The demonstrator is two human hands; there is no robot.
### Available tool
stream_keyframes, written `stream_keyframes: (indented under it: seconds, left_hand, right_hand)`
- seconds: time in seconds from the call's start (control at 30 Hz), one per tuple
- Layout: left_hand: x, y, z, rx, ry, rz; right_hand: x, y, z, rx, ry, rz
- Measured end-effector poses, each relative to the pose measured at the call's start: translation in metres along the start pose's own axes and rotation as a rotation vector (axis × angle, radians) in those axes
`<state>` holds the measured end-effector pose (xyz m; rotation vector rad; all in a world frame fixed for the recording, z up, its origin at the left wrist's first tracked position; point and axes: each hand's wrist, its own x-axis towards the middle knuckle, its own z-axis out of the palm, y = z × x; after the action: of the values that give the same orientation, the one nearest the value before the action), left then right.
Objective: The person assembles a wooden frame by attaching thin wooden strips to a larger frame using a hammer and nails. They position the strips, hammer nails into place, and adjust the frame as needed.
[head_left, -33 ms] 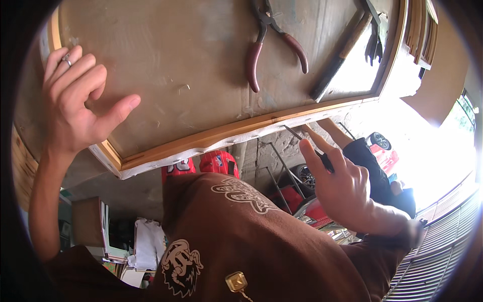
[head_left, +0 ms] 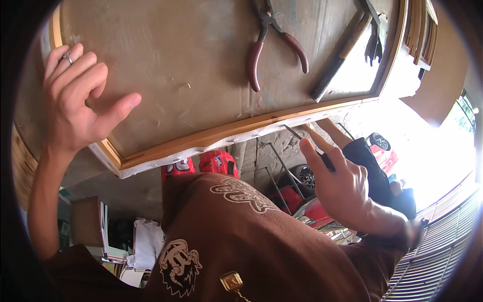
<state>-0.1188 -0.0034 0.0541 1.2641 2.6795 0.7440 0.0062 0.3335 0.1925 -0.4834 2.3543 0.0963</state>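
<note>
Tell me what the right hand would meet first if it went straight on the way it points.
Probably the white fabric edge of the wooden frame. The slim tool in the right hand points at it, its tip touching or very near; depth is unclear.

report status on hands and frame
Left hand open at wooden frame. Right hand holding thin tool, tip at white edge. Pliers lying inside frame.

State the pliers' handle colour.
Dark, brownish red on both handles; seen best in the head view.
</note>
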Motion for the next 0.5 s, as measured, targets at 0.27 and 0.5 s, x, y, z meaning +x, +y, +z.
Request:
stream_keyframes:
  seconds: [0.27, 0.5]
  left_hand:
    - [0.006, -0.015, 0.004, 0.044, -0.002, 0.057]
    - [-0.003, -0.017, 0.006, 0.126, -0.056, 0.045]
  right_hand:
    - [-0.018, -0.009, 0.127, 0.523, 0.505, 0.115]
    - [0.045, 0.006, 0.209, 0.491, 1.022, -0.092]
